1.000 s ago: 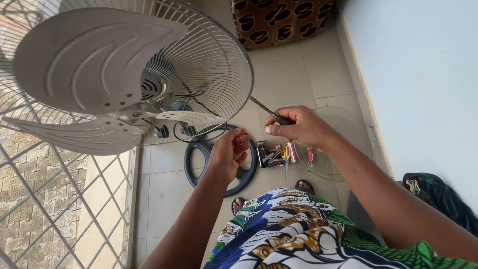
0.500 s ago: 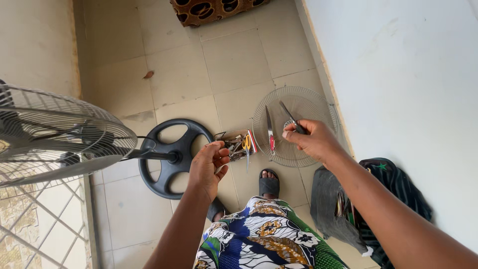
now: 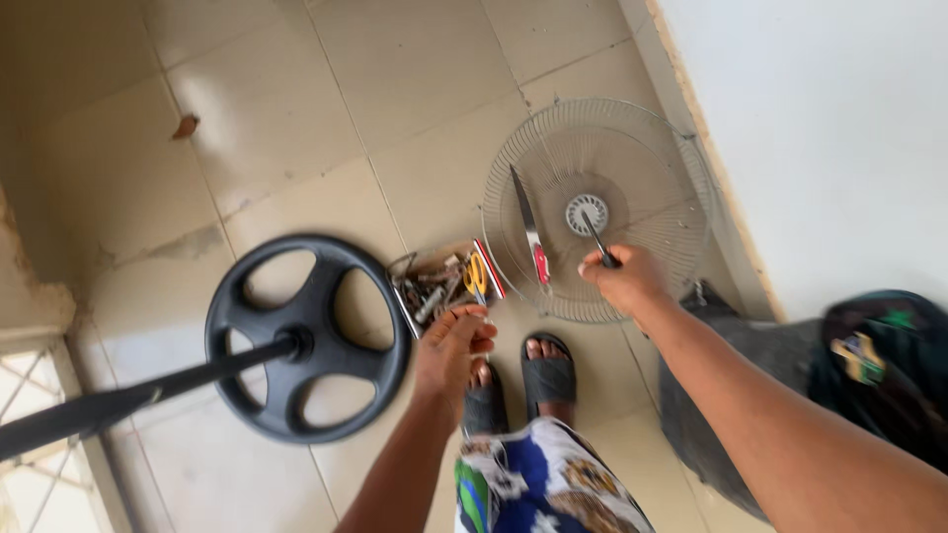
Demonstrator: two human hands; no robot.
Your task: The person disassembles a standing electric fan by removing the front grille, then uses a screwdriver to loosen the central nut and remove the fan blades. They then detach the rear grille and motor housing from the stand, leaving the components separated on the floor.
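Since the earlier frames our view has dropped toward the floor [image 3: 296,99], and the fan head has gone from sight, leaving only its black pole [image 3: 128,390] and round base [image 3: 306,336] at the left. Our right hand [image 3: 627,281] has come down over the wire fan guard [image 3: 597,207] lying on the tiles by the wall; its fingers are closed around the handle of a screwdriver [image 3: 595,237], whose shaft points at the guard's hub. A knife [image 3: 528,232] with a red handle lies across the guard's left part. Our left hand [image 3: 452,345] hangs just beside a small open box of tools [image 3: 442,284], fingers curled loosely; we cannot tell whether they hold anything. Yellow-handled scissors [image 3: 477,274] lie in that box. Two feet in dark sandals [image 3: 548,375] stand below both hands.
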